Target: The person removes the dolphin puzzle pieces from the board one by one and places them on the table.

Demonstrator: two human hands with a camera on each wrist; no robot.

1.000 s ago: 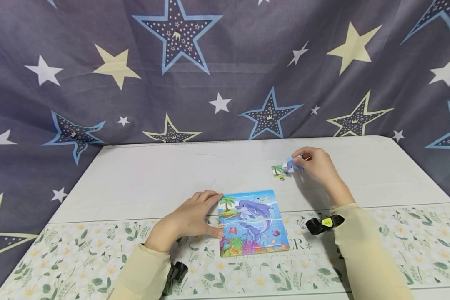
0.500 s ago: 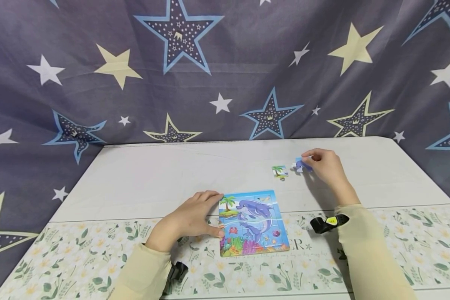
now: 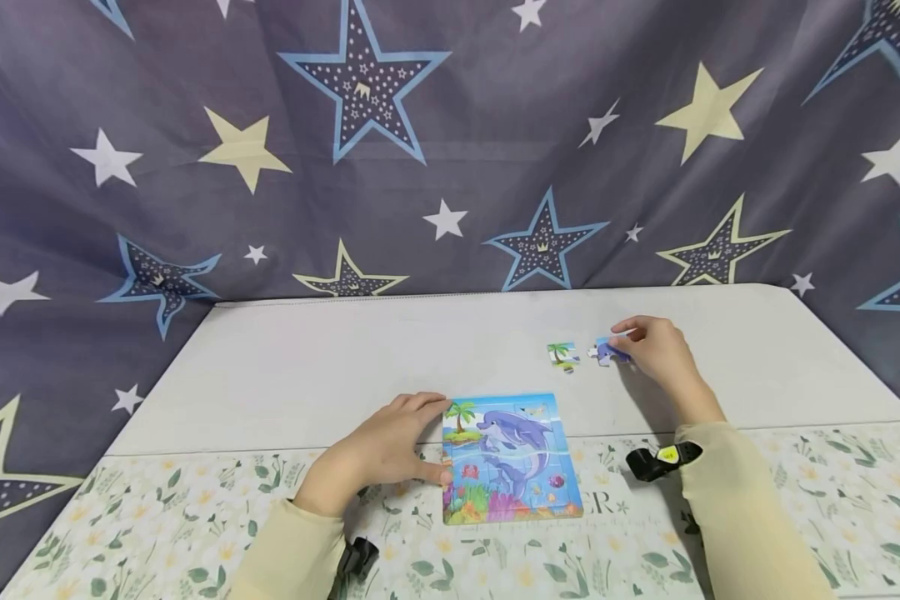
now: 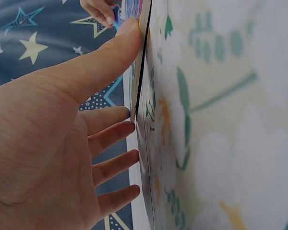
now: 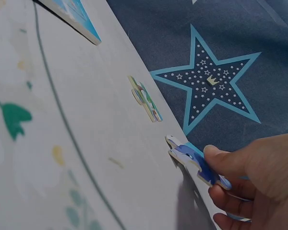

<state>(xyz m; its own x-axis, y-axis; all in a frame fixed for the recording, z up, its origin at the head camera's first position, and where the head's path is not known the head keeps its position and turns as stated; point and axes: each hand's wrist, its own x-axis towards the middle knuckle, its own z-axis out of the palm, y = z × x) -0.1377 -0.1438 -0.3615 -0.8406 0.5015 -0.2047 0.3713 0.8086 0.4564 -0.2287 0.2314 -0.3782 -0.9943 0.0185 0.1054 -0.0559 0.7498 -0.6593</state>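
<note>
In the head view my right hand (image 3: 656,354) pinches a jigsaw puzzle piece (image 3: 610,351) with part of a purple dolphin on it. The right wrist view shows that piece (image 5: 194,160) tilted close over the table, between thumb and fingers. A second piece with a palm tree (image 3: 562,355) lies flat to its left. My left hand (image 3: 386,442) is at the left edge of a square dolphin puzzle board (image 3: 506,458). Its thumb touches the lower part of that edge and its index finger the upper corner; in the left wrist view the fingers (image 4: 116,166) are spread and fairly straight.
A pale cloth (image 3: 345,350) covers the back of the table, and a floral cloth (image 3: 217,508) the front. Behind the table hangs a dark star-patterned curtain (image 3: 390,192). Black straps (image 3: 663,460) sit at both wrists.
My right hand has drawn the dolphin piece to the right, apart from the palm tree piece, and lowered it slightly. The left hand stays at the board. The head view has tilted up a little.
</note>
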